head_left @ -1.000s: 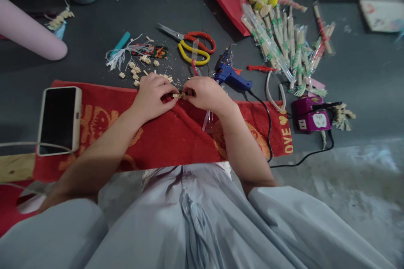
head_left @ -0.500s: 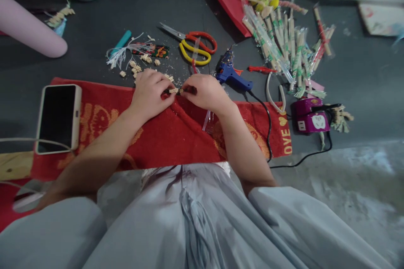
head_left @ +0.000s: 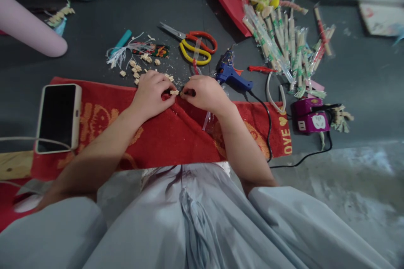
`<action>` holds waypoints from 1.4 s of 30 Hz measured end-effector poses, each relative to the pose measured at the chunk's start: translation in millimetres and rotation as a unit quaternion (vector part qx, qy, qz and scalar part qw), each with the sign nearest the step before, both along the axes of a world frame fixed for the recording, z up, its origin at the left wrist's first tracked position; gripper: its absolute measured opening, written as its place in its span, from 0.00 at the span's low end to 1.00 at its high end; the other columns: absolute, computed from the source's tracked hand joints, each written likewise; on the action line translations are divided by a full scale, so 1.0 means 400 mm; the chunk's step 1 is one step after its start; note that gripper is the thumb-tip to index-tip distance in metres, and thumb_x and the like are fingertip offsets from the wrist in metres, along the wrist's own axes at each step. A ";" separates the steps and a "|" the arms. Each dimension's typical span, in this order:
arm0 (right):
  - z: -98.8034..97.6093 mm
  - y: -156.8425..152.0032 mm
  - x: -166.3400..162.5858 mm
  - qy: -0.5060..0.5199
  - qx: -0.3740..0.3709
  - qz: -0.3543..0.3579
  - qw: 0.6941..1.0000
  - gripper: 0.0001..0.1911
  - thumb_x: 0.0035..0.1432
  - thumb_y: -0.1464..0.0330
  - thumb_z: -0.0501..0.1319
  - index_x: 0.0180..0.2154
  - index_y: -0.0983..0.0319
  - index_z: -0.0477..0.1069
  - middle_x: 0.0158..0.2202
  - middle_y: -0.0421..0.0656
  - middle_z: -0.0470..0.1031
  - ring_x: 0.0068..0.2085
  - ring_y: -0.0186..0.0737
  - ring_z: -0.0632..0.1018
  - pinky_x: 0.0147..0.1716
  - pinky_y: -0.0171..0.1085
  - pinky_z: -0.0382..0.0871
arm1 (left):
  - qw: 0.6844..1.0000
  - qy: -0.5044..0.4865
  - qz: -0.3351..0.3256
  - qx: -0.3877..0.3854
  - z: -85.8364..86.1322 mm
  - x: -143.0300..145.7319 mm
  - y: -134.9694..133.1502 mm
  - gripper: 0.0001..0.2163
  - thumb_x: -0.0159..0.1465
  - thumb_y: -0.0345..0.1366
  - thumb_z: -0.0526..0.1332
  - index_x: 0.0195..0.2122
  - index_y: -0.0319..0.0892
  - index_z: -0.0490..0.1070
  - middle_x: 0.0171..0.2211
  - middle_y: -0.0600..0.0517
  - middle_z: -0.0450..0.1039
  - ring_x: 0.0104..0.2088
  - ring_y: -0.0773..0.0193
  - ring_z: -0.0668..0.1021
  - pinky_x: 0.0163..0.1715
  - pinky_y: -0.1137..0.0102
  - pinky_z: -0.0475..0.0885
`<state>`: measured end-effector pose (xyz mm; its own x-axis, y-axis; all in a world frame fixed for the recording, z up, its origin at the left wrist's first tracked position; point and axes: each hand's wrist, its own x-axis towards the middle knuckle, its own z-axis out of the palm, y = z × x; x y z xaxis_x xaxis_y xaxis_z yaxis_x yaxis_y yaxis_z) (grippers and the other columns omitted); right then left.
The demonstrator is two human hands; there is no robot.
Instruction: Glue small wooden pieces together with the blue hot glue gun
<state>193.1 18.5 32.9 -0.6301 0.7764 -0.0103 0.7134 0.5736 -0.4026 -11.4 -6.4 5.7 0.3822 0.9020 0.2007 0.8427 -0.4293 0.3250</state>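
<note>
Loss of the pale notched piece [head_left: 174, 92], pinched in the left hand [head_left: 152, 93] over the red towel [head_left: 160, 143], is risked among similar chips [head_left: 135, 67] if the grip is loosened; whether anything is held by the right hand [head_left: 205, 94] cannot be told.

From between the left hand [head_left: 151, 94] and right hand [head_left: 205, 92], passage lies toward six o'clock, low over the red towel [head_left: 170, 143]; scissors [head_left: 181, 35] block twelve — beige pieces [head_left: 135, 67] ten. Toward two-thirty stands the glue gun [head_left: 235, 78]; its cord [head_left: 269, 122] crosses four.

Knobbly beige piece [head_left: 174, 92], small, over red towel [head_left: 170, 138]
</note>
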 end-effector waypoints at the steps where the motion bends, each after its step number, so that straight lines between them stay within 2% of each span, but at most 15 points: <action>1: -0.001 0.000 0.000 -0.001 0.002 0.000 1.000 0.12 0.61 0.70 0.60 0.40 0.65 0.82 0.37 0.48 0.79 0.40 0.43 0.76 0.39 0.39 0.64 | 1.000 -0.002 0.000 -0.003 0.000 0.000 0.001 0.09 0.64 0.42 0.58 0.38 0.45 0.77 0.41 0.46 0.76 0.50 0.48 0.73 0.53 0.51 0.66; 14: -0.001 -0.003 0.000 -0.012 0.004 -0.001 1.000 0.12 0.62 0.70 0.59 0.41 0.65 0.81 0.39 0.50 0.80 0.42 0.45 0.76 0.39 0.40 0.64 | 1.000 -0.006 -0.002 -0.012 -0.006 -0.004 0.005 0.10 0.63 0.42 0.59 0.39 0.46 0.78 0.40 0.47 0.76 0.49 0.49 0.72 0.52 0.51 0.65; 25: 0.001 -0.005 -0.001 -0.015 0.002 0.002 1.000 0.13 0.62 0.71 0.59 0.43 0.66 0.81 0.40 0.50 0.80 0.43 0.45 0.77 0.41 0.39 0.65 | 0.999 -0.012 -0.004 -0.041 0.006 -0.002 0.003 0.12 0.64 0.44 0.59 0.42 0.46 0.78 0.42 0.46 0.76 0.51 0.48 0.72 0.54 0.51 0.64; 42: 0.000 -0.005 -0.002 -0.016 0.004 0.001 1.000 0.12 0.62 0.70 0.59 0.41 0.65 0.81 0.40 0.50 0.80 0.42 0.44 0.76 0.39 0.39 0.64 | 0.999 -0.029 -0.003 -0.041 -0.004 -0.006 0.005 0.10 0.64 0.42 0.60 0.42 0.46 0.78 0.43 0.47 0.78 0.50 0.50 0.74 0.54 0.53 0.65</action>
